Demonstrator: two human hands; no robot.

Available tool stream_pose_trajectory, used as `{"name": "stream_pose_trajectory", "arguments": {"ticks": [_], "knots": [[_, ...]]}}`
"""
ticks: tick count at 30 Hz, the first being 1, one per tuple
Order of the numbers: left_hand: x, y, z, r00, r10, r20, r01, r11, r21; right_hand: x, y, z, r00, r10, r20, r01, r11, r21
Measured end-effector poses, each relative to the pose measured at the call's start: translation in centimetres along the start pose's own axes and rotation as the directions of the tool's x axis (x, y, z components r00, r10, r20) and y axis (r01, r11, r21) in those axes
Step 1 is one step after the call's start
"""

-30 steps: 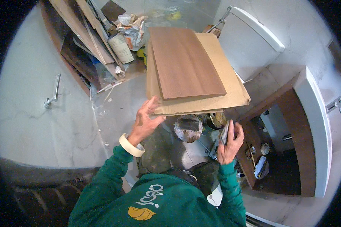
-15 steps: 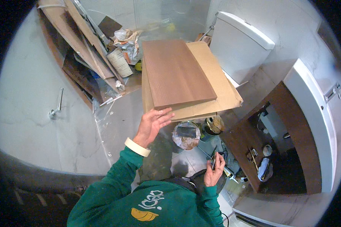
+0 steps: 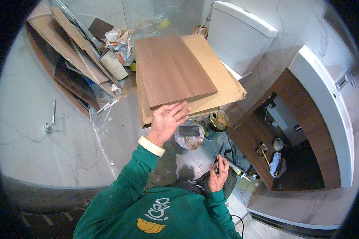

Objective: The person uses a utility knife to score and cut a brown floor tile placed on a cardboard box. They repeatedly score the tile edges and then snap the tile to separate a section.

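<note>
A brown wood-grain board (image 3: 173, 69) lies at a slant on a larger cardboard sheet (image 3: 223, 75). At its near edge my left hand (image 3: 168, 121) has its fingers stretched out and apart, the fingertips touching or just under that edge; which of these I cannot tell. A cream tape roll (image 3: 151, 146) sits round my left wrist like a bracelet. Lower right, my right hand (image 3: 218, 174) is closed round a small dark tool (image 3: 215, 163), whose kind I cannot make out.
Beyond the cardboard stands a white toilet tank (image 3: 241, 38). A covered bucket (image 3: 189, 135) and an open can (image 3: 216, 124) stand under it, near a sealant tube (image 3: 241, 172). On the right is a brown vanity cabinet (image 3: 253, 153); wood panels (image 3: 64, 44) lean at left.
The whole view has shifted, so the board and fixtures appear farther left and higher. My left hand's fingers are spread wider at the board's near edge. My right hand still holds the small tool.
</note>
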State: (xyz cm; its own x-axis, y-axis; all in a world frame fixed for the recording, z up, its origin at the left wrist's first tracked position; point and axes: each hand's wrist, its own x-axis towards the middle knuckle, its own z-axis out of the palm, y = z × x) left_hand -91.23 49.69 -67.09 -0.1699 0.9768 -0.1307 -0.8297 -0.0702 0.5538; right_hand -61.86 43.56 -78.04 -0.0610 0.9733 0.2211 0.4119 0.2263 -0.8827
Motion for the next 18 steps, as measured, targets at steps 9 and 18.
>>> {"name": "stream_pose_trajectory", "arguments": {"ticks": [9, 18], "knots": [[-1.1, 0.3, -0.2, 1.000, -0.010, 0.024, 0.010, 1.000, 0.011, -0.1, -0.8, 0.7, 1.000, 0.002, 0.029, -0.002, 1.000, 0.008], [-4.8, 3.1, -2.4, 0.999, 0.052, -0.011, -0.051, 0.997, 0.062, 1.4, -2.1, 2.0, 0.996, -0.045, 0.080, 0.046, 0.999, -0.002]]}}
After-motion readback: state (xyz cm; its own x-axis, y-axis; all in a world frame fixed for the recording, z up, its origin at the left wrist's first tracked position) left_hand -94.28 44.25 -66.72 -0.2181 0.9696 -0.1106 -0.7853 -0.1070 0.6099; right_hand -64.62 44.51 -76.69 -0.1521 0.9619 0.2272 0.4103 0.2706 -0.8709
